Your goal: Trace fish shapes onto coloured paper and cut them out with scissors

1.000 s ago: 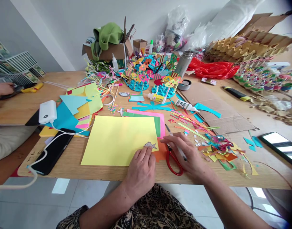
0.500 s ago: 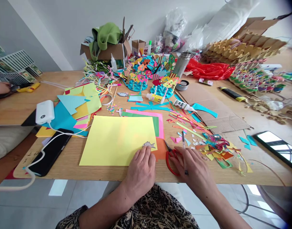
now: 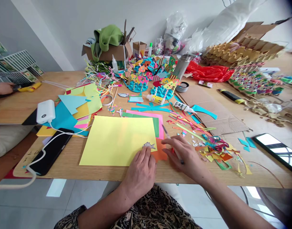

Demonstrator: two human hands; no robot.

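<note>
My left hand (image 3: 141, 168) has its fingers drawn together, fingertips pinning a small grey fish cutout (image 3: 149, 145) near the right edge of a yellow paper sheet (image 3: 112, 140). Just right of the sheet, my right hand (image 3: 185, 156) has a slim pen (image 3: 166, 132) between thumb and fingers, pointing up and left. A bit of red scissors handle (image 3: 173, 150) shows beneath that hand; the remainder is hidden. Orange paper (image 3: 160, 155), green paper (image 3: 155, 124) and pink paper (image 3: 160, 122) stick out from under the yellow sheet.
Paper scraps (image 3: 219, 149) lie to the right, near a phone (image 3: 276, 149). Glue bottles (image 3: 156, 99) and paper fish models (image 3: 138, 84) stand farther back. At left are a white power bank (image 3: 45, 111), a cable, a black phone (image 3: 51, 152) and another person's hand (image 3: 3, 88).
My right hand has shifted slightly up and left over the scissors. The pen has swung from nearly upright in view to slanting left. My left hand keeps its place on the fish.
</note>
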